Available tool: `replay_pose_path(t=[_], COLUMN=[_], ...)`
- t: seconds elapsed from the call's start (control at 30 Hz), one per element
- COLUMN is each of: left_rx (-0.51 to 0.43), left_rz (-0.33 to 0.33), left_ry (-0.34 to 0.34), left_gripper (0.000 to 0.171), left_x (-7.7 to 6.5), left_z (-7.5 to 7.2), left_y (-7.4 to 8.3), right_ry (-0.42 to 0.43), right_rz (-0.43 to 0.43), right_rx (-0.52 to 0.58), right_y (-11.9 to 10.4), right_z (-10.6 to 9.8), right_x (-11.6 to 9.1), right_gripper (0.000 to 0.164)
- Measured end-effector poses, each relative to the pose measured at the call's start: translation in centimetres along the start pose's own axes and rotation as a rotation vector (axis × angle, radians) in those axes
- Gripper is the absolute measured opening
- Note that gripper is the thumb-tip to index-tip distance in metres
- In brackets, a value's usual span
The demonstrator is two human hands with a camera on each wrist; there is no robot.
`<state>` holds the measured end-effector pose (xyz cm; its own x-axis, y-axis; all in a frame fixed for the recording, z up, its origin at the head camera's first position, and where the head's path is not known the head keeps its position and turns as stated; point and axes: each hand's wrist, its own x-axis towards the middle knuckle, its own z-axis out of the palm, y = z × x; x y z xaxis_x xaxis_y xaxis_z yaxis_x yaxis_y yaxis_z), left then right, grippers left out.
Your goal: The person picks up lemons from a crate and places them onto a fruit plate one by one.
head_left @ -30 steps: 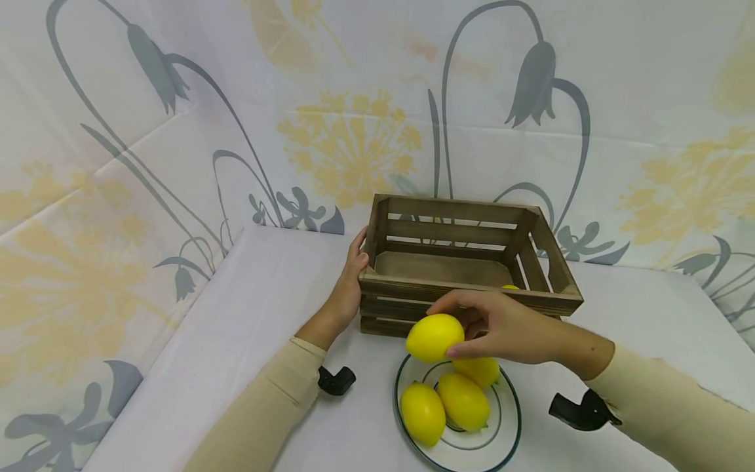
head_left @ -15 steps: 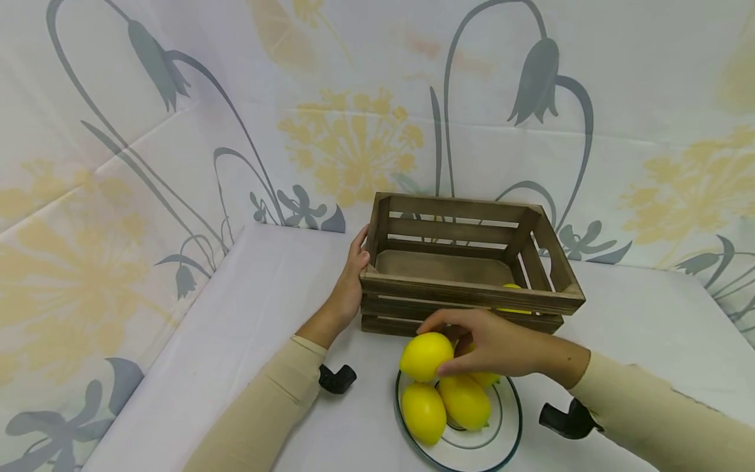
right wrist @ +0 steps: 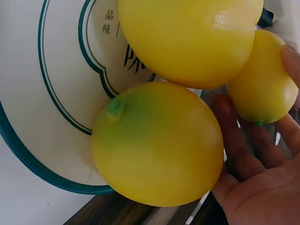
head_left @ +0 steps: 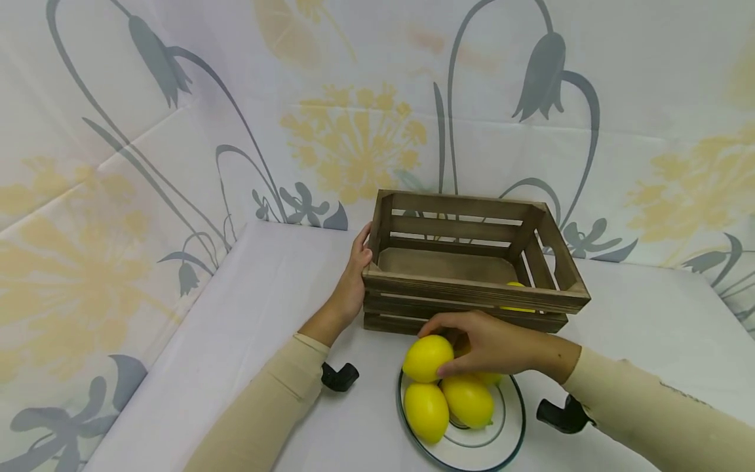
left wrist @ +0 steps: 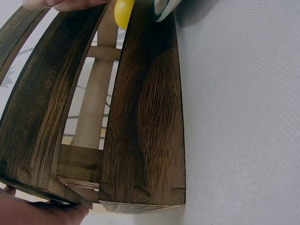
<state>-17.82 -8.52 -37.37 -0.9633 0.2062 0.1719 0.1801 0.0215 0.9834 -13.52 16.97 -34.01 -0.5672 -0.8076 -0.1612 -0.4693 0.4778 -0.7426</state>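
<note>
My right hand [head_left: 492, 344] pinches a yellow lemon [head_left: 428, 358] between thumb and fingers, over the far left edge of a white plate [head_left: 508, 436] with a green rim. Two more lemons [head_left: 468, 401] show plainly on the plate; another is partly hidden beneath the right hand. In the right wrist view, the held lemon [right wrist: 265, 82] sits against the fingers, beside a lemon [right wrist: 159, 145] with a green tip. My left hand [head_left: 349, 285] grips the left end of a brown slatted wooden crate [head_left: 460, 285] behind the plate. Inside its right front corner lies one lemon [head_left: 516, 286], mostly hidden by slats.
A white cloth [head_left: 277, 275] covers the table. Behind the crate rises a floral fabric backdrop [head_left: 354, 131]. Black wrist-worn pieces [head_left: 339, 377] show near both sleeves. The plate stands close in front of the crate.
My right hand has come down and slightly left with the lemon, from before the crate's front to low over the plate, then almost stopped. The left hand keeps its place on the crate.
</note>
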Motion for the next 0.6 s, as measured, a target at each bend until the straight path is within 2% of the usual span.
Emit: replay_pose_path(t=[0.6], left_rx=[-0.022], left_rz=[0.005], left_ry=[0.002], left_gripper=[0.066], left_x=[0.06], left_z=[0.04], left_y=[0.01], right_ry=[-0.028], right_rz=[0.065], right_rx=[-0.006], right_y=[0.87], right_z=[0.08], right_x=[0.04], right_gripper=[0.046])
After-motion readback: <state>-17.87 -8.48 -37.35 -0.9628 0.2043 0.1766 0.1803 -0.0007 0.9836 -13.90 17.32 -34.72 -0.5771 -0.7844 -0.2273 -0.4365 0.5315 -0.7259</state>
